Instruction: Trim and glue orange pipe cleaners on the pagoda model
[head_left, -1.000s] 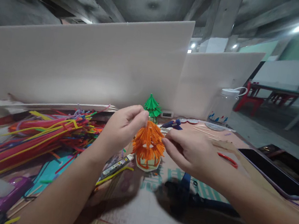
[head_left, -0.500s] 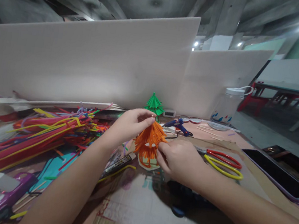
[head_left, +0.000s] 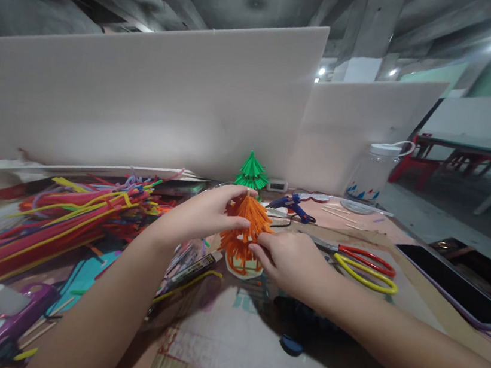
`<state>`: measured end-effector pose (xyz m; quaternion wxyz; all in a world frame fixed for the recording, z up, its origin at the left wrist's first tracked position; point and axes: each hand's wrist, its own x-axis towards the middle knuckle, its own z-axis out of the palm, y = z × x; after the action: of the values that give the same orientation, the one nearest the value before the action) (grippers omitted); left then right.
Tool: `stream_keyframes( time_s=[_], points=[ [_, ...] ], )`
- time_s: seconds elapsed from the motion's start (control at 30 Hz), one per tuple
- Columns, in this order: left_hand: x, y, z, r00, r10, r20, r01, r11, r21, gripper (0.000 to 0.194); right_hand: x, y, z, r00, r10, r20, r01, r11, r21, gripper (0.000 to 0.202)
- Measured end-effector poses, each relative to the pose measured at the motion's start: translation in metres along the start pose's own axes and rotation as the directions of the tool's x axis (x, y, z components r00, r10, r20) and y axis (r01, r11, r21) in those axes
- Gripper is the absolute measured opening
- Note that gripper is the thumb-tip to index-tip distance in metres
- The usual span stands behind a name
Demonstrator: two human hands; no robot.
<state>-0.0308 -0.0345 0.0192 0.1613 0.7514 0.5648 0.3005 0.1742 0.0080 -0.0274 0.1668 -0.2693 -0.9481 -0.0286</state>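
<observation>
Orange tree (head_left: 256, 212) between both grips (head_left: 208, 212) (head_left: 292, 262)

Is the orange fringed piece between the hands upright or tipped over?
Upright. The orange fringed piece narrows to a peak at the top, and its pale base lies beneath it.

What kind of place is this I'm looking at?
It looks like a makeshift craft workspace, perhaps in a basement or unfinished building: a big bundle of colourful fuzzy stems and a blue glue gun lie on the worktop, and bare concrete shows in the ceiling above.
</observation>
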Motion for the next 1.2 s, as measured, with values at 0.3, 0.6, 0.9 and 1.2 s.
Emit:
stream_keyframes(
  time_s=[0.3, 0.6, 0.9, 1.2],
  points=[
    [0.001, 0.001, 0.0, 1.0, -0.001, 0.007, 0.001, 1.0, 0.025, 0.057, 0.006, 0.015, -0.008, 0.968, 0.019, 0.25, -0.124, 0.904, 0.41, 0.018],
    [0.0, 0.005, 0.0, 1.0, -0.001, -0.01, 0.001, 1.0, 0.025, 0.055, 0.01, 0.018, -0.006, 0.941, 0.078, 0.329, -0.257, 0.797, 0.546, 0.025],
    [-0.002, 0.008, 0.0, 1.0, 0.016, 0.024, -0.017, 1.0, 0.023, 0.054, 0.01, 0.017, 0.001, 0.953, 0.111, 0.282, -0.262, 0.77, 0.581, 0.024],
    [0.0, 0.008, 0.008, 0.999, 0.011, -0.045, -0.007, 0.997, 0.076, 0.042, 0.017, 0.027, -0.007, 0.891, 0.028, 0.454, -0.385, 0.576, 0.721, 0.009]
  ],
)
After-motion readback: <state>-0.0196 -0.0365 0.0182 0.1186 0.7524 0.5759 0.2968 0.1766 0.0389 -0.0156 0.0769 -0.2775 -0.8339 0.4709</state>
